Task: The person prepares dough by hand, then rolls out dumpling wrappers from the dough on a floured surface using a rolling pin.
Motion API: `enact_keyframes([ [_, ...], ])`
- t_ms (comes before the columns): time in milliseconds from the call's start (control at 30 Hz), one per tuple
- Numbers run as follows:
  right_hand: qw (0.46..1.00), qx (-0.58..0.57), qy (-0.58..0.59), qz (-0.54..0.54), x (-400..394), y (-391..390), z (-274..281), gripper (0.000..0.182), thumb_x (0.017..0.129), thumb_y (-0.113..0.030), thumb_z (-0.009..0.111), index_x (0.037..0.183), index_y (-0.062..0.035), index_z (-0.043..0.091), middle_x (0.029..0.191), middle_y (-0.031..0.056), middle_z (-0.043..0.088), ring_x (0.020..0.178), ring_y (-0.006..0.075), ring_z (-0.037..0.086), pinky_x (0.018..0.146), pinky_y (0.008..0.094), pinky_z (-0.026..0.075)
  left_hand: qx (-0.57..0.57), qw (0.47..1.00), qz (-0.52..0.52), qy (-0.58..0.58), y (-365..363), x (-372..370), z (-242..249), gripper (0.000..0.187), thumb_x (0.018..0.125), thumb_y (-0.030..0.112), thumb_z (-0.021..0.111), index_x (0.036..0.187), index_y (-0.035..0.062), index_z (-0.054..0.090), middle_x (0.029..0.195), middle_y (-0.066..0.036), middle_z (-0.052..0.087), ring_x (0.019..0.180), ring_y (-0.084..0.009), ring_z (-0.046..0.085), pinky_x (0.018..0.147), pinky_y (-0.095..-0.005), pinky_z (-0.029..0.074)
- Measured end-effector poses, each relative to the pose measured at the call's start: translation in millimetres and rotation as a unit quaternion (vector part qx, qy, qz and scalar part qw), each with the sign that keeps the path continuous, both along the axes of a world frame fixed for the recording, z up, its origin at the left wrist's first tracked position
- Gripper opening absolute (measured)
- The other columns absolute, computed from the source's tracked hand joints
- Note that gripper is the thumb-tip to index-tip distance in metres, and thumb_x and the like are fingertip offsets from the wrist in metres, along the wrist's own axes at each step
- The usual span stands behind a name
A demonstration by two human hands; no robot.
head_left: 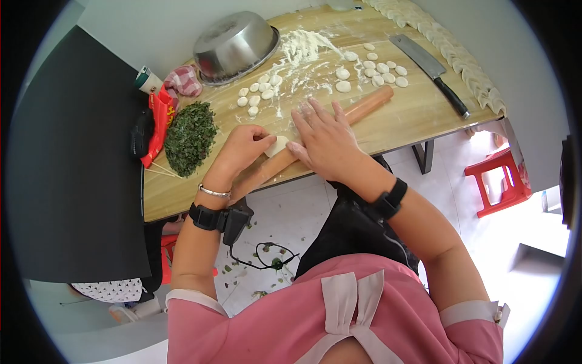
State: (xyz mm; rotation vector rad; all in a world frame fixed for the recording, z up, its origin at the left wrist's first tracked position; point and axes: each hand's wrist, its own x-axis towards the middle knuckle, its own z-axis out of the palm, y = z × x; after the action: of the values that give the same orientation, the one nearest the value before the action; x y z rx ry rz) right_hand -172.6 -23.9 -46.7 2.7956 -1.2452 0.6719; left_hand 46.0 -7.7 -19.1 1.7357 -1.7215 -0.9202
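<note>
My left hand (244,147) pinches the edge of a small, flat dough wrapper (277,145) near the table's front edge. Across that wrapper's near side lies a wooden rolling pin (370,106), slanting from lower left to upper right. My right hand (324,134) rests on the pin with its fingers stretched out and apart, floury at the tips. Its palm hides the middle of the pin. Small dough pieces (255,99) lie beyond my left hand, and several more dough pieces (381,68) sit beyond the pin's far end.
Loose flour (303,48) covers the back of the wooden table (424,124). An upturned steel bowl (233,45) stands at back left, chopped greens (191,136) at left. A cleaver (427,64) lies at right beside rows of folded dumplings (451,45). A red stool (500,179) stands below.
</note>
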Motion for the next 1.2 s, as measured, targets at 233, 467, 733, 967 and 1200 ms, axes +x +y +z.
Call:
enact_keyframes([
  [233, 0.999, 0.020, 0.045, -0.009, 40, -48, 5, 0.067, 0.101, -0.048, 0.035, 0.147, 0.0013, 0.038, 0.151, 0.0175, 0.041, 0.145, 0.0307, 0.029, 0.118, 0.0562, 0.015, 0.088, 0.996, -0.021, -0.024, -25, 4, 14, 0.028, 0.095, 0.020, 0.058, 0.079, -0.0021, 0.063, 0.068, 0.003, 0.054, 0.065, -0.0066, 0.047, 0.058, -0.0251, 0.040],
  [467, 1.000, 0.004, -0.018, 0.004, 15, -17, -2, 0.067, 0.102, -0.049, 0.034, 0.149, -0.0021, 0.036, 0.152, 0.0186, 0.039, 0.146, 0.0325, 0.026, 0.120, 0.0533, 0.013, 0.007, 0.992, -0.114, -0.046, -25, 4, 5, 0.023, 0.085, 0.017, 0.069, 0.078, -0.0042, 0.064, 0.067, -0.005, 0.060, 0.062, -0.0104, 0.052, 0.056, -0.0278, 0.044],
  [733, 1.000, 0.006, -0.012, 0.029, -20, 21, -2, 0.066, 0.100, -0.047, 0.040, 0.145, 0.0004, 0.040, 0.148, 0.0203, 0.042, 0.144, 0.0346, 0.029, 0.119, 0.0539, 0.015, 0.017, 0.999, -0.030, -0.011, -1, 4, 3, 0.017, 0.087, 0.015, 0.070, 0.088, -0.0016, 0.065, 0.077, 0.002, 0.060, 0.069, -0.0061, 0.052, 0.060, -0.0227, 0.042],
  [967, 0.998, 0.036, 0.035, -0.022, 31, -30, 7, 0.062, 0.101, -0.043, 0.040, 0.142, 0.0029, 0.043, 0.146, 0.0198, 0.046, 0.143, 0.0328, 0.033, 0.118, 0.0538, 0.019, 0.079, 0.996, -0.023, -0.028, -10, 3, 20, 0.024, 0.091, 0.019, 0.063, 0.091, -0.0048, 0.068, 0.075, 0.000, 0.060, 0.070, -0.0069, 0.053, 0.062, -0.0252, 0.044],
  [1200, 0.999, 0.026, 0.033, -0.014, 36, -39, 8, 0.058, 0.101, -0.041, 0.040, 0.141, 0.0011, 0.045, 0.145, 0.0182, 0.047, 0.143, 0.0334, 0.033, 0.117, 0.0546, 0.020, 0.015, 0.997, -0.070, -0.019, -23, 8, 6, 0.021, 0.084, 0.014, 0.068, 0.087, -0.0064, 0.068, 0.069, -0.006, 0.062, 0.062, -0.0111, 0.053, 0.058, -0.0283, 0.045],
])
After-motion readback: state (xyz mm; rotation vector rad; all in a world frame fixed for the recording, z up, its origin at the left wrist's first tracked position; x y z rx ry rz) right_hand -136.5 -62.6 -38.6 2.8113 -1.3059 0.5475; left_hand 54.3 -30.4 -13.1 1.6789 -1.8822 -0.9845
